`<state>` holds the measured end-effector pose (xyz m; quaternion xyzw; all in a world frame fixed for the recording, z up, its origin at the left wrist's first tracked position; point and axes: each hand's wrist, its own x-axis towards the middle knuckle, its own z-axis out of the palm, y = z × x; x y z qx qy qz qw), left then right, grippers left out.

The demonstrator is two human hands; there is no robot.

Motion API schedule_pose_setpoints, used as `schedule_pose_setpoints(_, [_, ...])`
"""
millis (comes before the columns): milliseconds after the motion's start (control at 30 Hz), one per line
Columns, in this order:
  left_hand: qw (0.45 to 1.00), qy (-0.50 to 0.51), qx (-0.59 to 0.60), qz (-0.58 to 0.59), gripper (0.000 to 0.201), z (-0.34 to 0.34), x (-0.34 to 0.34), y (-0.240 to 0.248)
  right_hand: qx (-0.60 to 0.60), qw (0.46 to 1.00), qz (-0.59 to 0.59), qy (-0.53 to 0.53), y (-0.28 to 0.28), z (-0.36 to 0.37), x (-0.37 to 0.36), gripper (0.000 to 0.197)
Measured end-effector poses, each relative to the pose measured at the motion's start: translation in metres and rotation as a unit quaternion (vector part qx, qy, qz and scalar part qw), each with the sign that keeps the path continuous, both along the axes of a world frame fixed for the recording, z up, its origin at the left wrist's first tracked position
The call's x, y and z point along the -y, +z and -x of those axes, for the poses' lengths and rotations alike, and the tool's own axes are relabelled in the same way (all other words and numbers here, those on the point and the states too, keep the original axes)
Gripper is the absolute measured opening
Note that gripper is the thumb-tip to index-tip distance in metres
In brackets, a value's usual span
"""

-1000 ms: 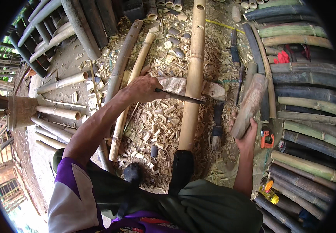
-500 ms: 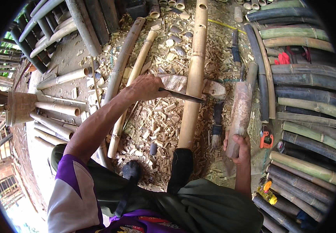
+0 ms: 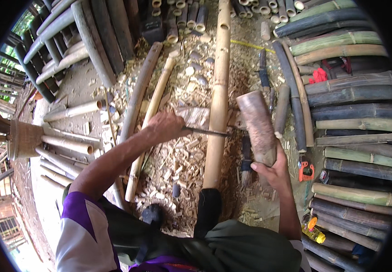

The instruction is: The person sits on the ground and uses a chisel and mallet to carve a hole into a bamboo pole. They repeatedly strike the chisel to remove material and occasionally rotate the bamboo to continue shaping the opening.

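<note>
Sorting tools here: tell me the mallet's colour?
Mottled brown-grey wood, the mallet in the right hand; head view.

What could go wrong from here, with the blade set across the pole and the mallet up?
1. The right hand holds the log mallet raised beside the blade; a stray blow could hit the left hand gripping its handle.
2. The bamboo pole seems pinned only by a foot; it may roll.
3. Loose chips underfoot may give poor footing.
</note>
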<state>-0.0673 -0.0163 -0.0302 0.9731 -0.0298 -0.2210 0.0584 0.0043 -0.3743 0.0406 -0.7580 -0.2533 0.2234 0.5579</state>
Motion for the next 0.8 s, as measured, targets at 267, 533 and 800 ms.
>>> schedule_pose_setpoints(267, [1.0, 0.017, 0.005, 0.025, 0.053, 0.001, 0.002, 0.007, 0.043, 0.997, 0.053, 0.019, -0.011, -0.006, -0.027, 0.08])
schedule_pose_setpoints(533, [0.997, 0.025, 0.027, 0.074, 0.049, -0.003, -0.003, 0.001, -0.078, 0.997, 0.007, 0.004, -0.004, -0.005, -0.01, 0.069])
schedule_pose_setpoints(800, [0.996, 0.029, 0.012, 0.078, 0.053, -0.001, -0.008, -0.005, -0.091, 0.996, 0.011, 0.012, -0.005, -0.011, -0.006, 0.068])
